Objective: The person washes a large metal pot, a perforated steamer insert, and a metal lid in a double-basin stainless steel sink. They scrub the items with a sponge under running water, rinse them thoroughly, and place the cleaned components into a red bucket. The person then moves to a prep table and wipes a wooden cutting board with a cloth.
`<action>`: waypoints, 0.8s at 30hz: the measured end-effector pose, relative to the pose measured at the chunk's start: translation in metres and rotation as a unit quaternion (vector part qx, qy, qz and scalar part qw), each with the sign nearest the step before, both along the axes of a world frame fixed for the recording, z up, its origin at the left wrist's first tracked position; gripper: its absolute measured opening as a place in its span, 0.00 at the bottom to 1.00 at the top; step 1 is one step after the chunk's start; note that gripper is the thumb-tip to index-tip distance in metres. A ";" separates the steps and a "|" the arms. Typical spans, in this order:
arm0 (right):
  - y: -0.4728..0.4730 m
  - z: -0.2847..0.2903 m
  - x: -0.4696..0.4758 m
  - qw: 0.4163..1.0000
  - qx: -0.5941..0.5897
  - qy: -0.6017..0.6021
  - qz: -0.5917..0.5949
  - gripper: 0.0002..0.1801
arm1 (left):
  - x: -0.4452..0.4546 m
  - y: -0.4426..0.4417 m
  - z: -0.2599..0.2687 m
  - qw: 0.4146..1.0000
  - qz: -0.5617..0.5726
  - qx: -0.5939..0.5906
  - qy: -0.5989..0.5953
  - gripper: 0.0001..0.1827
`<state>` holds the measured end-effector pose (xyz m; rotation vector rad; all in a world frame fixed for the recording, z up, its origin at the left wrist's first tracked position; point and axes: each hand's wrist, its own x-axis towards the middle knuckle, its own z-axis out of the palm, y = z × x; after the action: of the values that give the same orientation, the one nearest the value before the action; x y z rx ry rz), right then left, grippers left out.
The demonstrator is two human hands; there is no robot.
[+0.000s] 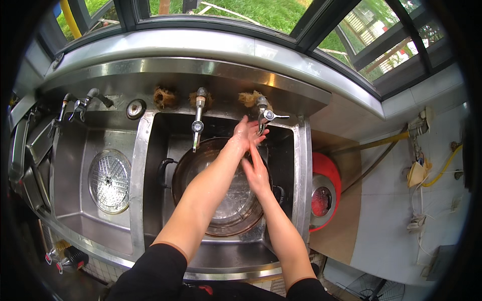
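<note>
Both of my hands are wet and bare, held together below the right-hand tap [268, 115] over a sink basin. My left hand [247, 133] is turned palm up at the spout, its fingers apart and holding nothing. Just below it, my right hand [258, 171] has its fingertips against the left hand near the wrist, with the thumb spread away. Under my forearms a wide, round pan [226, 222] with a brownish rim rests in the deep steel sink [280, 150]. Its black left handle [163, 172] shows fully; the right handle [278, 195] is partly covered by my right arm.
Another tap [197, 126] reaches over the pan's left side. Further left, a perforated round steel plate [109, 180] lies in a second basin [71, 195]. Metal trays [30, 165] are stacked at the far left. A red round container [331, 180] stands right of the sink.
</note>
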<state>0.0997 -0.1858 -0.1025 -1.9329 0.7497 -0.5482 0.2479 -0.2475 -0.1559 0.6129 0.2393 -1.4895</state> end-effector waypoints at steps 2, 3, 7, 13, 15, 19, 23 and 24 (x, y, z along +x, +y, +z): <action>0.006 -0.014 -0.054 0.977 -0.112 0.178 0.034 0.25 | -0.005 0.003 0.025 0.999 -0.015 -0.031 -0.011 0.27; 0.021 -0.019 -0.071 0.956 -0.222 0.188 -0.030 0.27 | -0.001 0.012 0.025 0.996 -0.029 -0.026 -0.075 0.26; 0.055 -0.050 -0.139 0.945 -0.114 0.160 -0.261 0.32 | 0.000 0.074 0.024 0.908 -0.049 0.054 -0.414 0.19; 0.058 -0.060 -0.148 0.886 0.199 -0.076 -0.412 0.35 | 0.011 0.253 0.041 0.412 0.079 0.231 -0.878 0.25; 0.059 -0.057 -0.143 0.869 0.225 -0.082 -0.432 0.36 | 0.018 0.300 0.027 0.349 0.081 0.328 -0.874 0.30; 0.069 -0.060 -0.133 0.796 0.295 -0.088 -0.522 0.26 | 0.025 0.342 -0.010 0.559 -0.003 0.387 -0.733 0.36; 0.027 -0.114 -0.181 0.611 0.590 -0.272 -0.453 0.06 | 0.026 0.323 -0.027 0.642 0.038 0.393 -0.657 0.36; 0.019 -0.111 -0.174 0.605 0.602 -0.226 -0.469 0.12 | 0.029 0.322 -0.036 0.660 0.061 0.406 -0.630 0.35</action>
<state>-0.0747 -0.1673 -0.2140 0.0074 1.2861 -0.7792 0.2770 0.0749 -0.1922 2.1548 -0.1858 -0.4473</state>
